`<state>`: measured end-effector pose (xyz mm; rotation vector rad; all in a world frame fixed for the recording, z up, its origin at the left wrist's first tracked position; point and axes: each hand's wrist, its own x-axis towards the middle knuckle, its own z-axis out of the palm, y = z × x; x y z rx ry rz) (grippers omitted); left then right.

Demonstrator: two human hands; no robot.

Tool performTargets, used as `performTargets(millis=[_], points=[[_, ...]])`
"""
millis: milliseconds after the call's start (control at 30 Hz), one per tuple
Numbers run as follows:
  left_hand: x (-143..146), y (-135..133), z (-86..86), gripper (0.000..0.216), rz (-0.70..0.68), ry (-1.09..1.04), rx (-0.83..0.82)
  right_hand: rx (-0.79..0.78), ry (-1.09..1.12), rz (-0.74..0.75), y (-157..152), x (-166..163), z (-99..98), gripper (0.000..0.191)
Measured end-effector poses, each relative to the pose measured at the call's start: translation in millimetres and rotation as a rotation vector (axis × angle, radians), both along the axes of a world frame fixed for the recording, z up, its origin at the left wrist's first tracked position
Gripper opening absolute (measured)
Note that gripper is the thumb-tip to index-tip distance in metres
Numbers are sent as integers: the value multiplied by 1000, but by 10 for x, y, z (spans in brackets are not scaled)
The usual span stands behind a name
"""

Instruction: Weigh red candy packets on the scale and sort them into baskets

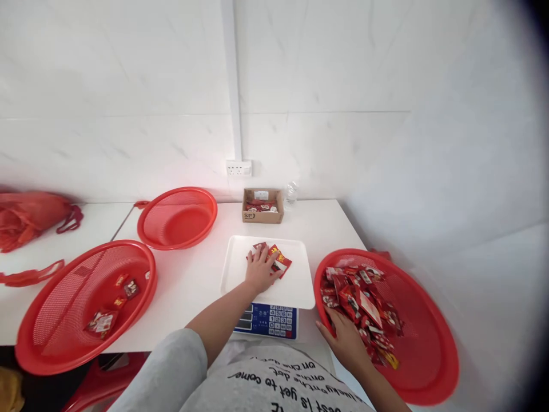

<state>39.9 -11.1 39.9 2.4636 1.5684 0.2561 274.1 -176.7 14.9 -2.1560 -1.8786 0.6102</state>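
Observation:
My left hand [261, 271] lies with its fingers spread over a few red snack packets [281, 261]. These packets rest on the white tray [240, 280] of a weighing scale, whose blue keypad panel [278, 321] shows below. At the right, my right hand [345, 339] is at the near-left rim of a red mesh basket [437, 349], with its thumb outside and its fingers over the edge. Many red packets [358, 294] are heaped inside that basket, close to my right fingers.
A second red basket [47, 320] at the left holds several packets. Behind it stands another red basket [178, 226]. A small cardboard box [262, 217] of packets and a clear plastic bottle [291, 194] stand by the wall. Red bags [32, 214] lie far left.

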Motion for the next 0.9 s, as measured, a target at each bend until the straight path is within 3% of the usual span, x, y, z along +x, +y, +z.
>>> performTargets(millis=[133, 267, 500, 633, 733, 900], points=[[0, -72, -23, 66, 50, -61, 13, -18, -32, 1, 6, 39, -63, 62], [-289, 50, 51, 68, 165, -74, 36, -19, -97, 17, -9, 36, -137, 60], [-1580, 571, 288, 64, 623, 113, 8, 17, -177, -68, -81, -94, -251, 61], [-2129, 658, 304, 54, 717, 147, -113, 21, -178, -79, -83, -113, -245, 59], [-2202, 630, 278, 52, 654, 134, -154, 26, -184, -85, -72, -108, -238, 59], [-1952, 553, 235, 60, 573, 82, -143, -26, -221, -88, -56, -130, -184, 62]])
